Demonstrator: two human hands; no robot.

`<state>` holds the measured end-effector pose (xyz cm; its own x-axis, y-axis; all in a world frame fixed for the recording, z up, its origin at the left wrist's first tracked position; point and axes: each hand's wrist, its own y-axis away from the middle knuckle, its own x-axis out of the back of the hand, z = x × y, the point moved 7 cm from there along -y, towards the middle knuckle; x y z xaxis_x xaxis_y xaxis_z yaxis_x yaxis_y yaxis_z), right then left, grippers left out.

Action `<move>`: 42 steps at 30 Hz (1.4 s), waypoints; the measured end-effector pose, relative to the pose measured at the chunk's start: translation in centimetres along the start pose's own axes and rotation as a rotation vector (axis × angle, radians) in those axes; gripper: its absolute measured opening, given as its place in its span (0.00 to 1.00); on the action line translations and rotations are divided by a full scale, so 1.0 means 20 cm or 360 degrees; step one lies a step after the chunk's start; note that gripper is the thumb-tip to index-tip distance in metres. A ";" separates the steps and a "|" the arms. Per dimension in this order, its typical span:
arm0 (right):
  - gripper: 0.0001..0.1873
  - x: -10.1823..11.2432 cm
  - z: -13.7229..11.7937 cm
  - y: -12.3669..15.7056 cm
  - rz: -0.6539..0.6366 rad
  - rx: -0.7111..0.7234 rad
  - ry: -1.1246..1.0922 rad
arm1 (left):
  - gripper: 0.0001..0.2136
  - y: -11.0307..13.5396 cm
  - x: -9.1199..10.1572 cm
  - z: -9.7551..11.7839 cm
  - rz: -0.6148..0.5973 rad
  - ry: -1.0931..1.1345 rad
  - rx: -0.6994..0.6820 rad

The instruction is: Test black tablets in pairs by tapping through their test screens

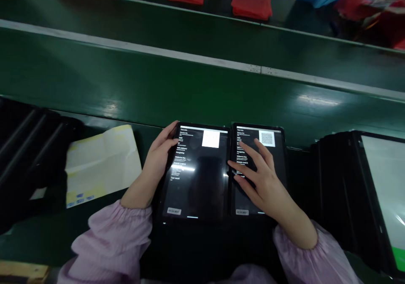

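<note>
Two black tablets lie side by side on the green bench in front of me, both lit with white text and a QR code. My left hand (160, 155) curls round the left edge of the left tablet (198, 178), thumb on its bezel. On the screen of the right tablet (275, 162) my right hand (259, 174) lies flat, fingers spread and stretched out. Both wrists wear pale pink sleeves.
A folded cream and yellow paper (101, 164) lies left of the tablets. Dark stacked trays (25, 149) fill the far left. More dark tablets stand at the right, one with a white screen (384, 183). Red folded cloths (251, 1) lie beyond the green conveyor (190, 77).
</note>
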<state>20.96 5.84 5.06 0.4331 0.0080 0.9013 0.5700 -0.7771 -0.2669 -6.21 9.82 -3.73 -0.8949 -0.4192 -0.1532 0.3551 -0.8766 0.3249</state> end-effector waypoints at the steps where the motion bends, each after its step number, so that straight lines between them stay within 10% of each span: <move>1: 0.18 0.00 0.00 0.00 0.0002 -0.0002 0.0012 | 0.27 0.00 0.00 0.00 -0.0006 -0.0004 -0.0001; 12: 0.17 0.21 0.18 0.01 0.0390 -0.0349 0.0251 | 0.28 -0.01 0.00 0.00 -0.0088 0.0010 -0.0034; 20: 0.19 0.18 0.24 0.02 0.0417 -0.0431 0.0300 | 0.43 0.00 -0.01 0.00 -0.0126 -0.0380 -0.0089; 27: 0.21 0.13 0.29 0.00 0.0362 -0.0455 0.0340 | 0.24 -0.02 -0.01 0.02 -0.0055 0.0000 -0.0109; 42: 0.19 0.26 0.27 0.04 0.0473 -0.0508 0.0293 | 0.24 -0.08 0.00 0.01 -0.0045 -0.0159 -0.0075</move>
<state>27.36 8.56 7.62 0.3974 -0.3335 0.8549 0.1841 -0.8837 -0.4304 -6.77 11.24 -4.02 -0.9263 -0.3707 -0.0673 0.3396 -0.8989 0.2769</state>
